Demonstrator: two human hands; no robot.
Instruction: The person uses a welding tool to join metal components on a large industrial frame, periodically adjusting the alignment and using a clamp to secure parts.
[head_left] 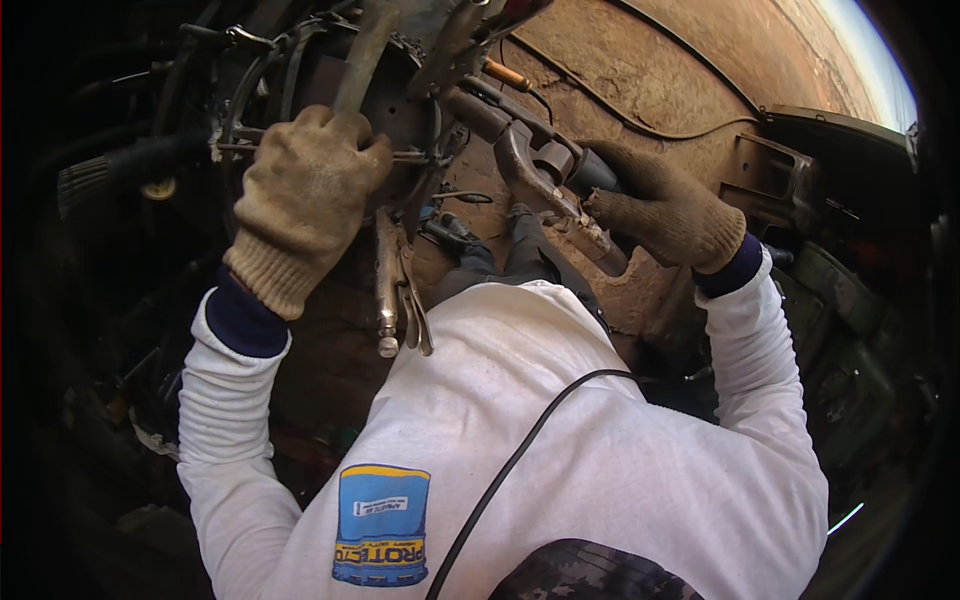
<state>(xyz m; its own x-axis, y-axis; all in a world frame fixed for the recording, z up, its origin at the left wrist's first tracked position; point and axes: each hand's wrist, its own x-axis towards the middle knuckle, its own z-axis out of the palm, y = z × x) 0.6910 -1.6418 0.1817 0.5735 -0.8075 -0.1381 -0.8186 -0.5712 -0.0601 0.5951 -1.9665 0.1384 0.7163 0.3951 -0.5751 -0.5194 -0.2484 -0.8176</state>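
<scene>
Dark camouflage cap (595, 578); rusty, scuffed, curved metal part (525, 172).
Right gloved fingers (612, 207) lie against it, grip unclear; left gloved fingers (350, 127) close around a tan bar (366, 62).

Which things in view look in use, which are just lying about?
Likely in use:
- pale bar in left hand
- dark cylinder in right hand
- curved steel part beside it
- locking pliers, hanging nearby

Likely lying about:
- dark cable, upper right
- boxy metal frame, right

Tan knit gloves (268, 268) are covering both hands (312, 185); navy cuffs (246, 314) are showing beyond white sleeves (232, 410); a black cable (503, 468) is crossing the shirt (640, 480) beside a blue-and-yellow print (382, 525).
</scene>
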